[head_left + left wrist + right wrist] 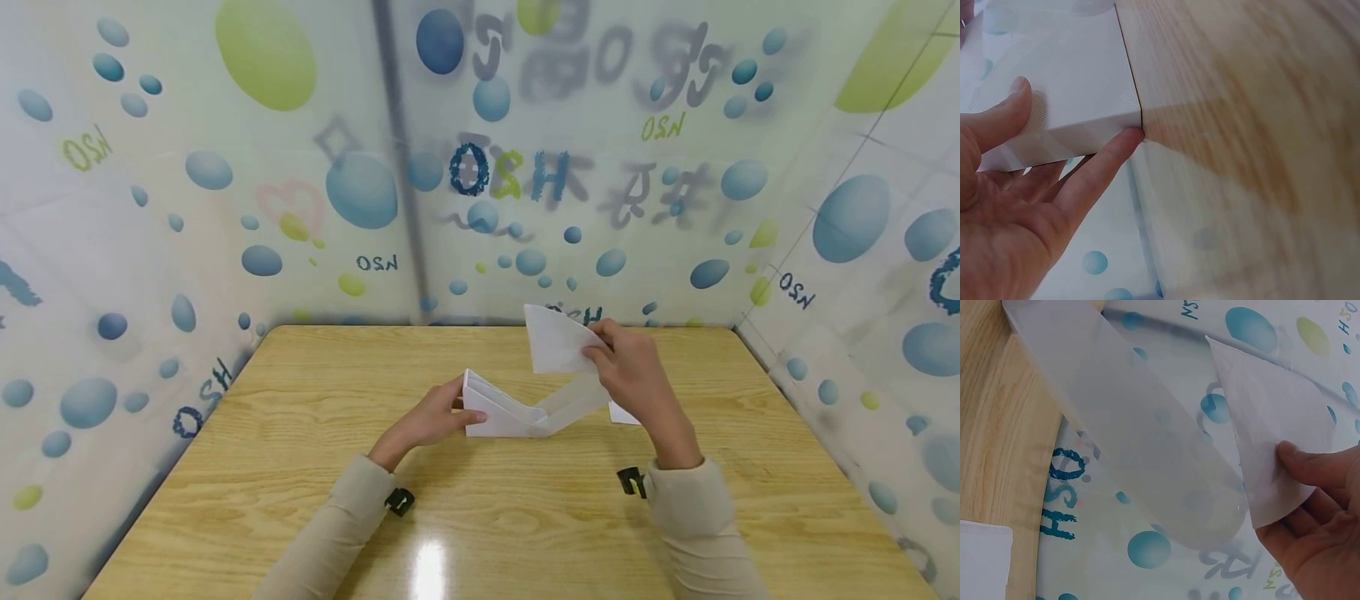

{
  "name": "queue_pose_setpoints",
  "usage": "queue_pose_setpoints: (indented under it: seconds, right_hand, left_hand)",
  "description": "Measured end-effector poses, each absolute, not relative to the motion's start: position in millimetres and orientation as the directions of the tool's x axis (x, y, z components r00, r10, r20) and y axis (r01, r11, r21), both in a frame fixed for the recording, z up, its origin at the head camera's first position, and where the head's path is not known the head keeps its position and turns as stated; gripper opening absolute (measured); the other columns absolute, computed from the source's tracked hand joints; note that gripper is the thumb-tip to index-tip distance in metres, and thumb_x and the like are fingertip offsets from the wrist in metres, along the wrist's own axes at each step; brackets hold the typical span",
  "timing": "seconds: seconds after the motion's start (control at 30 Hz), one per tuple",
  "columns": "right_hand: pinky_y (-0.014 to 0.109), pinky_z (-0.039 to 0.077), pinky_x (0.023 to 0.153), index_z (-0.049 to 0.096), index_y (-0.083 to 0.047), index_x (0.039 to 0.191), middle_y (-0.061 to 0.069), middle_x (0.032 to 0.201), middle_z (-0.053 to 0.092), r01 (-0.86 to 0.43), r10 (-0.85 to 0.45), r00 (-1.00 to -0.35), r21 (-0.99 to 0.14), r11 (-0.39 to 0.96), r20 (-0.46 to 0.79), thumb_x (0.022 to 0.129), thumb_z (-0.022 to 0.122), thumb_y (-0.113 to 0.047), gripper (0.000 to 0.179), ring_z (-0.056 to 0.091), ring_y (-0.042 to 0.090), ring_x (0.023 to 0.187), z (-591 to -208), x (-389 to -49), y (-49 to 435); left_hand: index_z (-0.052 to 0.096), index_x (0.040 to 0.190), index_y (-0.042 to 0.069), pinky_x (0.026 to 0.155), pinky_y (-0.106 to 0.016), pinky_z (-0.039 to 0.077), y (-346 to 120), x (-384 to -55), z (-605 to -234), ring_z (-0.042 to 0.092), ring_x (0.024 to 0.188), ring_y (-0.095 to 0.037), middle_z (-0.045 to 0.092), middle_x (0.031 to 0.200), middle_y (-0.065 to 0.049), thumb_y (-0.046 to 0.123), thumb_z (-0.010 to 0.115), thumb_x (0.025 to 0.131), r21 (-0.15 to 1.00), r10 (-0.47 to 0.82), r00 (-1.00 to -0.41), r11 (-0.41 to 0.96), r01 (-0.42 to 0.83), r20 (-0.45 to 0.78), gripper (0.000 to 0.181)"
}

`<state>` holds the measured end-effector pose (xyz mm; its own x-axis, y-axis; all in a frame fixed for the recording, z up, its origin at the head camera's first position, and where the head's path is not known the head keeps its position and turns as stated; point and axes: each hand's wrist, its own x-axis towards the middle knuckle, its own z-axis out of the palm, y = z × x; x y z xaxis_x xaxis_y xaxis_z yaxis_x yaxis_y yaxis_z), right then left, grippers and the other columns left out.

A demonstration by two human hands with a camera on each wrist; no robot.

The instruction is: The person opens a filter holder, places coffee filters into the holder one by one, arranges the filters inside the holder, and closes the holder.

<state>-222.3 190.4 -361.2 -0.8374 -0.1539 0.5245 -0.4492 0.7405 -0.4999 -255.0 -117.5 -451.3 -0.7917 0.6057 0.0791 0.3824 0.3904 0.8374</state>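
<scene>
A white box-like plastic case point(498, 417) with a ribbed surface stands on the table, its top open and folds showing inside. My left hand point(435, 414) grips its left end, thumb on the front face and fingers behind; in the left wrist view the thumb lies on the case point(1066, 69). A long translucent flap point(1147, 437) with a rounded end reaches from the case to the right. Above the flap, my right hand point(633, 367) pinches a thin white sheet point(558, 340) between thumb and fingers. Whether the sheet is paper or cloth, I cannot tell.
Another flat white piece point(624, 414) lies on the wood-grain table point(510, 517), partly behind my right hand. Patterned curtain-like walls point(337, 292) with blue and green dots enclose the table at the back and sides.
</scene>
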Motion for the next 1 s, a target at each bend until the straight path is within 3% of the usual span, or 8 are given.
queue_pose_setpoints:
  seconds: [1.0]
  right_hand:
    - [0.045,0.06,0.071,0.069,0.003,0.107,0.022,0.1,0.077,-0.485,-0.199,-0.828,-0.492,0.723,0.525,0.097,0.068,-0.001,0.01,0.074,0.033,0.085,-370.1,-223.3,169.2]
  left_hand:
    - [0.055,0.132,0.006,0.094,-0.04,0.059,-117.1,-254.9,-451.1,0.068,0.116,-0.032,0.068,0.129,-0.016,0.013,0.066,0.102,0.834,0.602,-0.794,0.397,0.383,0.078,0.033]
